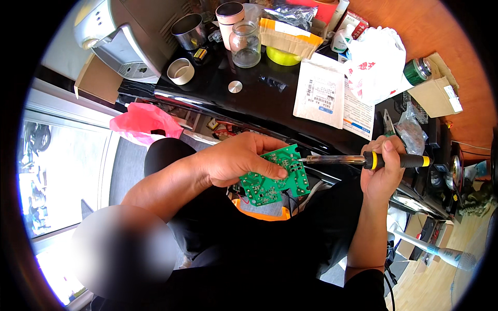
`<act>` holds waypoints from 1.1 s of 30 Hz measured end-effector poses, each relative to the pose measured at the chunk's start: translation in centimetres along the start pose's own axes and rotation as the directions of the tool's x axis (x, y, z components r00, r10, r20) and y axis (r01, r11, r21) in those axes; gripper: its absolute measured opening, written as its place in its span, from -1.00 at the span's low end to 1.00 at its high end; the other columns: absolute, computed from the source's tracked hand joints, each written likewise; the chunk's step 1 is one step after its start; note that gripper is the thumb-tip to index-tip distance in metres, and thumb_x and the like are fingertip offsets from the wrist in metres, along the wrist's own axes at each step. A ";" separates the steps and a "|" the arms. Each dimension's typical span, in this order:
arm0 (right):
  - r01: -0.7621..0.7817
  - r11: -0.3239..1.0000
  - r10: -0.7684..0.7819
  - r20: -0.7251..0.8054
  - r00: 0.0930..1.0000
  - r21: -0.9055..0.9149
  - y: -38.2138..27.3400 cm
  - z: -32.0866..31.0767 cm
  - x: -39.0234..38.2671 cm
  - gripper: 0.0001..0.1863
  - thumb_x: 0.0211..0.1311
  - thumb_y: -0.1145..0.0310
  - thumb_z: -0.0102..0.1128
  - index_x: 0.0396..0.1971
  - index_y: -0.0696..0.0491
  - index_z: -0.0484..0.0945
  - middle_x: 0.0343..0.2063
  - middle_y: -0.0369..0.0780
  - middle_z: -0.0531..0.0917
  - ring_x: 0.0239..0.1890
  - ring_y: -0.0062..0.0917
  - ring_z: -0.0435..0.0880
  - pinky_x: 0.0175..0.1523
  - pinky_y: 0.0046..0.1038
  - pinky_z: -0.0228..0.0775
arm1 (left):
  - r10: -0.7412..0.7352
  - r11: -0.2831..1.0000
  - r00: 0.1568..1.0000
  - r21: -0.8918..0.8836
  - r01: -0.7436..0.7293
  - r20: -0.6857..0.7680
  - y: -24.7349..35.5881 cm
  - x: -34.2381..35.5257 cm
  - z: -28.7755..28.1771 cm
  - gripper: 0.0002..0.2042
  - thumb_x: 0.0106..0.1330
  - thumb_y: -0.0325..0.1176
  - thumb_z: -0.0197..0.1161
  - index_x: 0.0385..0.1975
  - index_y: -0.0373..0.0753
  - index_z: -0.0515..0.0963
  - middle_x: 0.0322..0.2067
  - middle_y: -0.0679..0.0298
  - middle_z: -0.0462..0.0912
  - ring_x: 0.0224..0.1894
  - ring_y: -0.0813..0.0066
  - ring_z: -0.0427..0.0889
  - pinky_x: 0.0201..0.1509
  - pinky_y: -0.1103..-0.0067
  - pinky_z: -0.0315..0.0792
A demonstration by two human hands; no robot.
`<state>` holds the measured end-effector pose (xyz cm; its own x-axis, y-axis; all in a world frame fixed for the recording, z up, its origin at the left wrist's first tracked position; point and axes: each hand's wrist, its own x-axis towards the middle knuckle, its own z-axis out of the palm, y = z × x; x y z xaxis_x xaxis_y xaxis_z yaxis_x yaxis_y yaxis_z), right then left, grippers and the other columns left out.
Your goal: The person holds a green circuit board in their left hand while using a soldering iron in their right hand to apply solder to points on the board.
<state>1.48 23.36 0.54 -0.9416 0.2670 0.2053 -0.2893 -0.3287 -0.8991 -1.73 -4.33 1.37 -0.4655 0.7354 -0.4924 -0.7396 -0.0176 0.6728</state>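
Note:
My left hand (244,160) grips a green circuit board (275,189) over my lap, thumb lying across its face, fingers behind it. My right hand (383,171) is closed round the black and yellow handle of a soldering iron (332,159); the metal shaft points left, with the tip at the board's upper right part, whether touching I cannot tell. Beneath the board sit an orange plastic piece (262,215) and some dark and red wires, partly hidden by the board.
A black glossy desk (218,90) ahead holds a silver appliance (132,46), glass jar (245,49), metal cups, paper envelope (319,90), white bag (376,62) and cardboard boxes. A pink bag (142,119) is at its front left, a bright glass pane far left, a white fan-like object (454,256) lower right.

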 end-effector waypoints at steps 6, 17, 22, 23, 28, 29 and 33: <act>-0.022 1.000 0.021 0.024 0.999 0.016 -0.2 -0.2 -0.1 -0.80 0.19 0.38 0.15 -0.55 0.12 0.39 -0.61 -0.23 0.48 -0.66 -0.68 0.30 -0.54 -0.62 0.12 | -0.003 1.000 1.000 -0.016 0.003 0.015 0.1 -0.1 0.0 -0.46 0.13 -0.54 0.38 0.15 -0.40 0.39 -0.07 0.18 0.64 -0.05 0.43 0.63 0.12 0.50 0.47; -0.011 1.000 0.011 0.023 1.000 0.005 -0.1 -0.5 -0.1 -0.82 0.19 0.39 0.15 -0.54 0.12 0.41 -0.61 -0.23 0.49 -0.63 -0.67 0.35 -0.52 -0.61 0.16 | 0.007 1.000 1.000 -0.003 -0.007 0.004 0.0 -0.1 0.0 -0.46 0.12 -0.54 0.39 0.14 -0.41 0.40 -0.07 0.16 0.64 -0.04 0.41 0.63 0.13 0.49 0.47; -0.006 1.000 0.006 0.023 1.000 -0.010 0.0 -0.5 -0.1 -0.81 0.19 0.39 0.14 -0.54 0.12 0.41 -0.61 -0.24 0.49 -0.63 -0.67 0.35 -0.51 -0.61 0.17 | 0.018 1.000 1.000 0.015 -0.018 -0.003 0.0 -0.2 0.1 -0.51 0.15 -0.54 0.36 0.12 -0.41 0.43 -0.13 0.20 0.67 -0.14 0.52 0.66 0.04 0.58 0.51; -0.004 1.000 0.004 0.024 1.000 -0.009 0.1 -0.4 -0.1 -0.81 0.20 0.38 0.14 -0.54 0.12 0.41 -0.61 -0.24 0.48 -0.63 -0.67 0.35 -0.51 -0.61 0.18 | 0.019 1.000 1.000 0.017 -0.019 0.000 0.1 -0.2 0.2 -0.51 0.15 -0.54 0.36 0.12 -0.41 0.43 -0.14 0.20 0.67 -0.14 0.52 0.66 0.04 0.58 0.51; 0.004 1.000 -0.004 0.002 1.000 -0.020 0.2 -0.3 0.0 -0.81 0.21 0.38 0.13 -0.54 0.12 0.41 -0.61 -0.23 0.48 -0.62 -0.68 0.34 -0.50 -0.62 0.16 | 0.016 1.000 1.000 0.007 -0.017 0.012 0.2 -0.1 0.2 -0.53 0.16 -0.54 0.35 0.11 -0.41 0.44 -0.15 0.21 0.68 -0.16 0.54 0.66 0.02 0.61 0.51; 0.000 1.000 0.000 0.011 1.000 -0.018 0.1 -0.3 0.0 -0.81 0.21 0.38 0.13 -0.54 0.12 0.41 -0.61 -0.23 0.48 -0.62 -0.68 0.33 -0.51 -0.62 0.15 | 0.015 1.000 1.000 0.007 -0.015 0.007 0.2 -0.1 0.2 -0.53 0.16 -0.54 0.35 0.11 -0.41 0.44 -0.15 0.21 0.68 -0.16 0.54 0.66 0.02 0.61 0.51; 0.011 1.000 -0.010 0.027 1.000 -0.019 0.1 -0.2 0.0 -0.81 0.21 0.38 0.13 -0.54 0.12 0.40 -0.61 -0.23 0.47 -0.64 -0.69 0.30 -0.52 -0.63 0.12 | 0.020 1.000 1.000 0.007 -0.020 -0.001 0.2 -0.1 0.2 -0.53 0.16 -0.54 0.35 0.11 -0.41 0.44 -0.15 0.21 0.68 -0.16 0.55 0.66 0.01 0.61 0.52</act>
<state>1.47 23.49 0.35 -0.9430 0.2454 0.2248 -0.2959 -0.3090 -0.9039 -1.75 -4.27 1.62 -0.4804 0.7341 -0.4799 -0.7269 -0.0271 0.6862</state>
